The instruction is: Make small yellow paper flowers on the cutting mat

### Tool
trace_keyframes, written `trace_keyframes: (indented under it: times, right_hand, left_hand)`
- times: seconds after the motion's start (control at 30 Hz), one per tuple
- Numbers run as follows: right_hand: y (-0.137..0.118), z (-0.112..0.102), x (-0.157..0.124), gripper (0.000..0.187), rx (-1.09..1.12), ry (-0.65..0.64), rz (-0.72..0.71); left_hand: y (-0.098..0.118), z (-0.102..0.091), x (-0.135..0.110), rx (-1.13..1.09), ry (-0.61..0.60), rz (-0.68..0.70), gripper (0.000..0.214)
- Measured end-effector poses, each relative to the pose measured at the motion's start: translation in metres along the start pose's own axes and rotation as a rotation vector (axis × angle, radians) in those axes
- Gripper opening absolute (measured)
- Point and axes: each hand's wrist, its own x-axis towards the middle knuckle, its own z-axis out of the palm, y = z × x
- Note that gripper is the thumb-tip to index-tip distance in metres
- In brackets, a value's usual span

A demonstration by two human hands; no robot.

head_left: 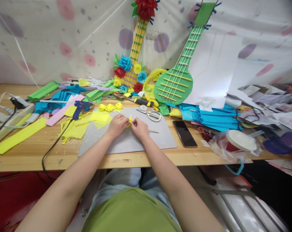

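Over the grey cutting mat (pixel 121 145), my left hand (pixel 118 125) and my right hand (pixel 139 127) meet around a small yellow paper flower (pixel 130 120). Both hands have their fingertips pinched on it, and part of it is hidden by the fingers. A thin stick (pixel 153 131) lies on the mat just right of my right hand. White-handled scissors (pixel 153 115) rest farther back. Behind my left hand sit several finished yellow paper flowers (pixel 110 108), with yellow crepe paper pieces (pixel 101 118) in front of them.
A blue glue gun (pixel 79 109) with its cord lies left of the mat. To the right are a phone (pixel 185 133) and a bagged tub (pixel 240 141). Along the back stand a green paper instrument (pixel 174 85) and a yellow one (pixel 137 42), with blue paper (pixel 208 116) nearby.
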Motion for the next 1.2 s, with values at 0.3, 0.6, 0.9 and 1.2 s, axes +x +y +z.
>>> trace_keyframes:
  times: [0.3, 0.6, 0.9, 1.2]
  right_hand:
    - [0.003, -0.002, -0.001, 0.017, -0.016, 0.002, -0.054]
    - [0.003, -0.002, -0.006, 0.017, -0.091, 0.0, -0.264]
    - [0.007, 0.001, -0.002, 0.009, -0.074, -0.015, -0.275]
    - [0.01, 0.0, -0.003, 0.011, -0.015, -0.012, -0.29]
  left_hand:
    - [-0.001, -0.001, -0.002, -0.037, 0.007, 0.009, 0.023]
    - [0.0, -0.011, 0.006, 0.011, -0.056, 0.073, 0.014]
    - [-0.006, -0.009, 0.002, -0.015, -0.078, 0.073, 0.014]
    - [-0.013, -0.003, 0.004, -0.121, -0.077, -0.037, 0.012]
